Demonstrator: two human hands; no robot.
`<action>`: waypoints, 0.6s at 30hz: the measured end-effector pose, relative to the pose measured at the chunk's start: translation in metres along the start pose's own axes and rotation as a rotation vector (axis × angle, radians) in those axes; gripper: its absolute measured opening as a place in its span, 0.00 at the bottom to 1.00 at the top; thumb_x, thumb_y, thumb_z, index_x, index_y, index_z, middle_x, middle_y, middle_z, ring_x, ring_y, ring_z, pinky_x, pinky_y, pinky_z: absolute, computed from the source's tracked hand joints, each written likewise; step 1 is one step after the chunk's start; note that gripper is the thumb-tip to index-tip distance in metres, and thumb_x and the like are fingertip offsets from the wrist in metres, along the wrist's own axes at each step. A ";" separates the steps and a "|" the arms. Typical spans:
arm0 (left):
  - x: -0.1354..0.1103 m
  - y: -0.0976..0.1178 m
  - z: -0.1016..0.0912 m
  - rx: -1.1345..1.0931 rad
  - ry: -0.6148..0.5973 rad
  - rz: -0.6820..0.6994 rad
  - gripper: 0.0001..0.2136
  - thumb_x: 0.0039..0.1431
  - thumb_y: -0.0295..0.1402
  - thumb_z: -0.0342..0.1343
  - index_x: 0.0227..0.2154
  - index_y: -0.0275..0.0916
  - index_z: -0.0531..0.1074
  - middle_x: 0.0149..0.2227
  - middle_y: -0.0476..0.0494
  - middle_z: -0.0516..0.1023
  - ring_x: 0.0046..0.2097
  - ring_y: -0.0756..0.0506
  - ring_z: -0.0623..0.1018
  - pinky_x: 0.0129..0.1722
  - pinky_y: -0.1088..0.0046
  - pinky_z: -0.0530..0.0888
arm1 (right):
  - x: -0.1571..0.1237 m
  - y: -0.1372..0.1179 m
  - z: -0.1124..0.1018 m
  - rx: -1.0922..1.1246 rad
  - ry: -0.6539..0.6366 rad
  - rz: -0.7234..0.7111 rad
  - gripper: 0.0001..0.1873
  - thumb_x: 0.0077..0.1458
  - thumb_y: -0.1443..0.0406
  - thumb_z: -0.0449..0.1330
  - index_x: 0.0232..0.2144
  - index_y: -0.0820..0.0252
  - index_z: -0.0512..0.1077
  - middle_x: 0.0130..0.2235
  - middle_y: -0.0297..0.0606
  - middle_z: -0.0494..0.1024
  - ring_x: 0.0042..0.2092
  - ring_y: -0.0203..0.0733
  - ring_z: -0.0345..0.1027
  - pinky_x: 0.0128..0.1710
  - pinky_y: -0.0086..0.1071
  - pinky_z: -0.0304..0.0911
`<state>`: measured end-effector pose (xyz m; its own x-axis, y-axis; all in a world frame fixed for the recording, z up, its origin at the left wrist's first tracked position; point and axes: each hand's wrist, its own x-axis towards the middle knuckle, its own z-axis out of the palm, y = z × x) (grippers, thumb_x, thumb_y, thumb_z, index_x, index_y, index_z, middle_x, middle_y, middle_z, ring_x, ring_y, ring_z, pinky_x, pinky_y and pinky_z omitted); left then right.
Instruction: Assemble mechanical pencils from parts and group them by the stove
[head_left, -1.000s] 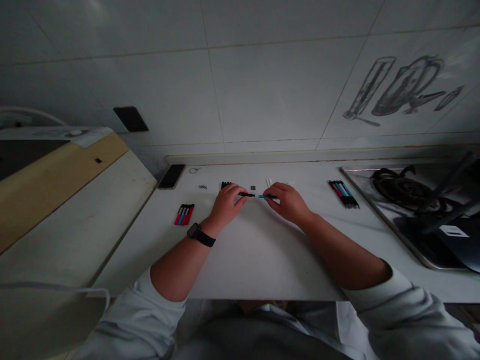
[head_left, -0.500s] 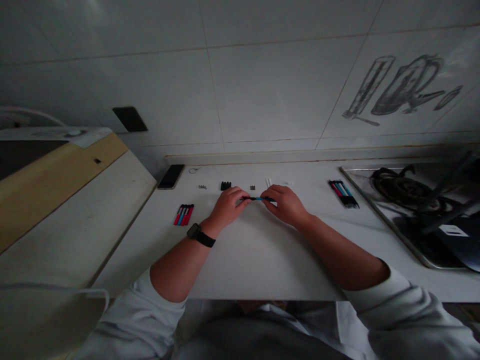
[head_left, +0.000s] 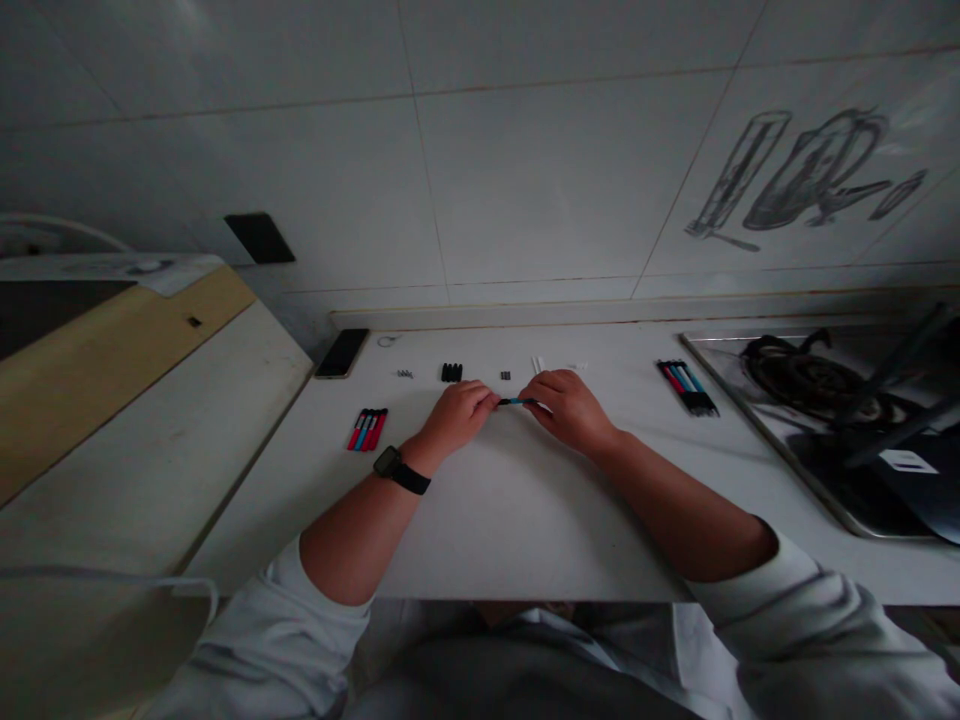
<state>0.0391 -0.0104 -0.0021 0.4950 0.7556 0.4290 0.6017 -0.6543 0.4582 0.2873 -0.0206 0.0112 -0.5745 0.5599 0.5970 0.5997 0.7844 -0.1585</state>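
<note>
My left hand (head_left: pixel 457 415) and my right hand (head_left: pixel 570 408) meet over the middle of the white counter (head_left: pixel 510 500). Both are closed on the ends of one thin blue and black pen (head_left: pixel 514 402), held level between them just above the surface. Only a short stretch of the pen shows between my fingertips. A black watch (head_left: pixel 400 470) is on my left wrist.
Red and blue pen barrels (head_left: pixel 367 429) lie to the left, finished pens (head_left: pixel 688 387) to the right. Small black parts (head_left: pixel 451 372), tiny springs (head_left: pixel 406 374) and white pieces (head_left: pixel 537 363) lie behind my hands. A phone (head_left: pixel 342 352) rests at the back left, a gas stove (head_left: pixel 832 400) at the right.
My hands have drawn closer together, so the black and blue pieces that showed apart now form one shorter visible pen between my fingers.
</note>
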 end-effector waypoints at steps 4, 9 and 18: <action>0.000 0.002 0.000 -0.037 -0.015 -0.024 0.17 0.74 0.35 0.48 0.30 0.38 0.75 0.33 0.44 0.78 0.39 0.44 0.77 0.42 0.66 0.71 | 0.000 -0.001 0.000 -0.022 0.014 -0.017 0.08 0.69 0.65 0.59 0.42 0.58 0.79 0.41 0.43 0.82 0.42 0.45 0.73 0.46 0.39 0.60; -0.001 0.001 0.002 -0.093 -0.018 -0.099 0.18 0.75 0.36 0.47 0.28 0.39 0.74 0.32 0.44 0.78 0.38 0.45 0.76 0.42 0.66 0.71 | -0.001 -0.002 -0.001 -0.025 0.037 -0.052 0.10 0.71 0.64 0.57 0.43 0.57 0.79 0.41 0.43 0.82 0.42 0.45 0.73 0.47 0.40 0.61; -0.001 -0.001 0.005 -0.168 -0.004 -0.153 0.18 0.75 0.39 0.47 0.30 0.39 0.73 0.32 0.45 0.77 0.37 0.45 0.77 0.40 0.67 0.71 | -0.001 -0.004 0.001 -0.027 0.041 -0.031 0.10 0.70 0.65 0.58 0.46 0.58 0.79 0.43 0.44 0.82 0.43 0.46 0.74 0.47 0.40 0.63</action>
<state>0.0409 -0.0099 -0.0065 0.4088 0.8462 0.3417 0.5573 -0.5280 0.6408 0.2849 -0.0240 0.0104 -0.5698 0.5240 0.6331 0.5976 0.7930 -0.1184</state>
